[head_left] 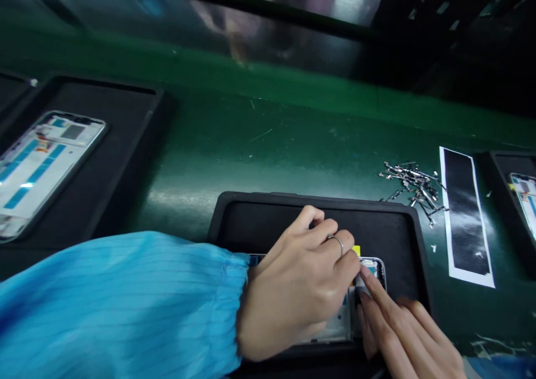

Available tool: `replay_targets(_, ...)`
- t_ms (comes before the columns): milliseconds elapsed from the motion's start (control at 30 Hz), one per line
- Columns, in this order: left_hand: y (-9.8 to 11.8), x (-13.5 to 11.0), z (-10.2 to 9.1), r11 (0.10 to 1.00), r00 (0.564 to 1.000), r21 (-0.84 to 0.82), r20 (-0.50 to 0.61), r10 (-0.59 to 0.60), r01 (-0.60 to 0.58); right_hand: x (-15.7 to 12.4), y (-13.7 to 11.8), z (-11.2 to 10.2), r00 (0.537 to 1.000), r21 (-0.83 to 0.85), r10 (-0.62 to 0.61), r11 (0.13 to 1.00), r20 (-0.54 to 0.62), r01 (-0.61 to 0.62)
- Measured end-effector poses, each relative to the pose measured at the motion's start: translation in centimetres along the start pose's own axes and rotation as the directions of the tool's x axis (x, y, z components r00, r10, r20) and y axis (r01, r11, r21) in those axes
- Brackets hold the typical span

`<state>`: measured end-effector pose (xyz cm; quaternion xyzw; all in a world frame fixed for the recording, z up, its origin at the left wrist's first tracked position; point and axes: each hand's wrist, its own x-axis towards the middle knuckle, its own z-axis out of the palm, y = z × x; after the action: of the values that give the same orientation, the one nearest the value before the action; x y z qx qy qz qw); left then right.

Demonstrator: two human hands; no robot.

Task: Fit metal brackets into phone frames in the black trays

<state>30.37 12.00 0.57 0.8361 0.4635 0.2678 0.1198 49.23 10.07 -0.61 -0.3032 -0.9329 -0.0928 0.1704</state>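
Observation:
A phone frame [371, 267] lies in a black tray [389, 228] near the front of the green bench. My left hand [301, 281], in a blue sleeve and with a ring on one finger, rests curled over the frame and covers most of it. Its fingertips press together near a small yellow tab [356, 250]; what they hold, if anything, is hidden. My right hand [402, 329] comes in from the lower right with its fingers stretched out. Its index fingertip presses on the frame's top corner.
A pile of small metal parts [412, 186] lies on the bench right of the tray, beside a black strip on white backing [464, 217]. Another phone frame [37, 167] sits in a black tray [125, 144] at left. A third tray with a frame [523, 195] is at the right edge.

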Motion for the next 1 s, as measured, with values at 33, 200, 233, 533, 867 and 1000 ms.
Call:
replay_targets(33,-0.1,0.0,0.0,1.000,1.000,-0.025,0.005,-0.007,0.007,0.0,0.0,0.0,1.000,0.001,-0.001,1.000,0.000,0.001)
replay_targets(200,-0.4,0.2,0.1,0.992,0.997,-0.106,0.046,-0.060,0.065,0.0,-0.2,-0.1,1.000,0.005,-0.005,1.000,0.001,0.005)
replay_targets(233,-0.4,0.2,0.1,0.993,0.997,-0.102,0.043,-0.062,0.066,0.0,-0.2,-0.1,1.000,0.005,-0.005,1.000,0.001,0.004)
replay_targets(533,-0.2,0.1,0.2,0.999,0.999,-0.005,0.020,-0.034,0.034,0.1,0.1,-0.2,0.999,0.008,-0.031,0.999,0.037,0.031)
replay_targets(867,-0.1,0.2,0.2,1.000,1.000,0.030,0.000,0.008,-0.008,0.9,0.7,-0.7,0.981,0.047,-0.150,0.988,0.123,0.145)
replay_targets(1000,-0.1,0.3,0.2,0.999,1.000,0.043,0.016,0.018,-0.019,1.2,0.5,-0.9,0.980,0.055,-0.143,0.989,0.138,0.137)
